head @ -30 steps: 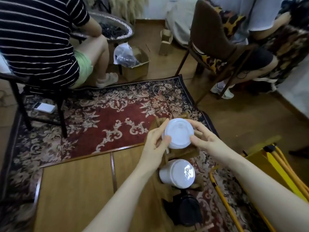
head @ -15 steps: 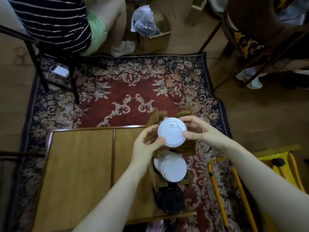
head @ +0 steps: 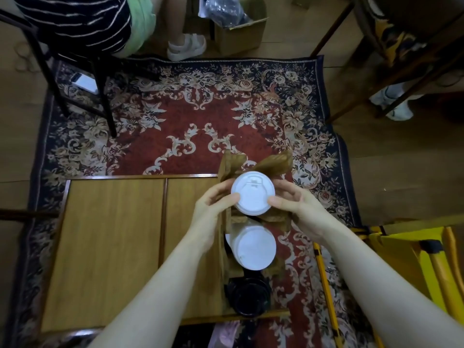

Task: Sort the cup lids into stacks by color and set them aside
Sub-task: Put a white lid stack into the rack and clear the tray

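A stack of white cup lids [head: 253, 193] is held between both hands above a brown cardboard carrier [head: 275, 165] at the right end of the wooden table [head: 113, 247]. My left hand [head: 213, 204] grips the stack's left rim with thumb and fingers. My right hand [head: 295, 202] grips its right rim. Below it, a second white lid stack [head: 253, 247] sits in the carrier. A black lid stack [head: 248, 297] sits nearest me. The lower parts of the stacks are hidden.
A patterned red rug [head: 175, 126] covers the floor beyond the table. A seated person in a striped shirt [head: 80, 21] and a black chair [head: 75, 71] are far left. A cardboard box [head: 238, 33] stands behind. Yellow tools [head: 414, 259] lie right.
The view has tilted downward. Both hands kept hold of the white lid stack and turned its top face toward the camera, while the stack stayed over the carrier.
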A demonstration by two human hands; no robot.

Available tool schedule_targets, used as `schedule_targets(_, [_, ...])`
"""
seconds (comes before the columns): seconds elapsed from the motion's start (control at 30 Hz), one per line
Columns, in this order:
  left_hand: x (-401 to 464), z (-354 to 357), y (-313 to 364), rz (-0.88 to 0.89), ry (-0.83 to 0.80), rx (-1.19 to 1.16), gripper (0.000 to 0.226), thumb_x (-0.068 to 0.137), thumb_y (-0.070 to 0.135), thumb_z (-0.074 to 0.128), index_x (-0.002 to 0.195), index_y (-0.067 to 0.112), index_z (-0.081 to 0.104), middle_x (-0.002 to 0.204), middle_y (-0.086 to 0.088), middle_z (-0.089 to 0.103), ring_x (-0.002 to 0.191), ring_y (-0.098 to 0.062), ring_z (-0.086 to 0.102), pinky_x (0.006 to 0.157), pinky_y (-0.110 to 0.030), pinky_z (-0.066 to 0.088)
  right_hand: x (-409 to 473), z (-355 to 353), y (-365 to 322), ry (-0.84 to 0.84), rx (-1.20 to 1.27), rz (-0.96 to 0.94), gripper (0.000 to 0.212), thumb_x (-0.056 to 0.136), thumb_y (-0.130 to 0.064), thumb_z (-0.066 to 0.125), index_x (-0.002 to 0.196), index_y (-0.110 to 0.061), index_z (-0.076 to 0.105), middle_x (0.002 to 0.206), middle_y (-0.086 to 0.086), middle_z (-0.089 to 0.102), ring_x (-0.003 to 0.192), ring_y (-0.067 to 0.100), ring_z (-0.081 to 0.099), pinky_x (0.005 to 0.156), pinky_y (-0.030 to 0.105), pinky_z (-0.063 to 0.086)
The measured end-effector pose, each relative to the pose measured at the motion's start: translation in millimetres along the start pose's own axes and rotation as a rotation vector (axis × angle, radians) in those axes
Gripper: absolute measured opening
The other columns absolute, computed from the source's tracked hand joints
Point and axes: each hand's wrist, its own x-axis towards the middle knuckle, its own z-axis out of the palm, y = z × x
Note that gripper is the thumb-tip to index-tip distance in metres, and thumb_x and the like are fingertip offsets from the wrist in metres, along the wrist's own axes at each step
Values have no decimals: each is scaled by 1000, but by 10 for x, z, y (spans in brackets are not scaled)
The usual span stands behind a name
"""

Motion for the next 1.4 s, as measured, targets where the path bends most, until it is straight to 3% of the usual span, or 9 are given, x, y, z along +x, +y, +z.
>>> schedule_targets(0.23, [126, 59, 9, -125, 49, -27, 43, 85, 7, 71, 127, 9, 64, 120, -8, 70, 98, -13, 66, 62, -16, 54, 186, 8, -52, -16, 66, 130, 33, 62, -16, 83, 93, -29, 78, 113, 5, 73, 119, 27, 60, 110, 47, 41])
schedule_targets(0.43, [234, 28, -77, -174, 84, -40, 49, 83, 5, 72, 130, 7, 62, 122, -13, 68, 99, -18, 67, 57, -17, 55, 304, 57, -17, -54, 41, 206, 50, 72, -9, 76, 119, -21, 65, 115, 10, 72, 111, 28, 66, 96, 39, 52])
schedule_targets(0.67, [450, 34, -139, -167, 62, 45, 40, 86, 6, 69, 126, 6, 66, 115, -14, 72, 106, -27, 69, 87, -36, 57, 435, 51, 27, -13, 0, 229, 41, 84, -6, 70, 120, -22, 60, 117, 8, 68, 109, 25, 65, 86, 34, 54])
schedule_targets(0.8, [501, 72, -159, -184, 111, 115, 30, 91, 12, 66, 120, 6, 66, 116, -14, 71, 110, -30, 66, 103, -45, 50, 498, 47, 33, 14, -70, 267, 66, 82, -18, 75, 142, -18, 47, 136, 6, 57, 121, 23, 56, 98, 39, 50])
schedule_targets(0.93, [496, 69, -170, -184, 143, 157, 42, 94, 12, 64, 135, 4, 59, 134, -14, 62, 124, -28, 58, 109, -39, 44, 524, 68, 3, 78, -286, 228, 54, 88, -11, 69, 139, -13, 50, 128, 2, 57, 105, 14, 57, 82, 22, 50])
schedule_targets(1.03, [499, 47, -159, -178, 152, 230, 44, 96, 9, 61, 140, 5, 55, 142, -11, 57, 132, -24, 51, 102, -27, 40, 521, 24, 34, 105, -244, 222, 52, 90, -6, 65, 140, -12, 51, 127, 4, 62, 109, 18, 60, 96, 34, 51])
schedule_targets(1.17, [475, 1, -155, -163, 202, 242, 39, 95, 8, 64, 133, 8, 61, 133, -7, 63, 125, -23, 57, 104, -30, 43, 498, 14, 42, 141, -209, 185, 41, 93, -6, 61, 133, -14, 58, 131, 5, 61, 122, 21, 56, 108, 42, 43])
schedule_targets(1.33, [402, -23, -138, -192, 98, 273, 33, 99, 18, 60, 132, 13, 63, 121, 2, 62, 110, -9, 54, 81, -13, 41, 443, 53, 18, 116, -178, 194, 29, 96, -8, 55, 121, -20, 64, 112, 1, 66, 115, 21, 58, 103, 39, 47])
schedule_targets(1.4, [375, -32, -108, -168, 93, 287, 34, 100, 17, 57, 134, 13, 61, 128, 1, 62, 114, -10, 53, 88, -17, 40, 413, 60, 2, 123, -189, 184, 29, 97, -10, 54, 123, -21, 63, 120, 3, 64, 115, 20, 57, 102, 38, 47])
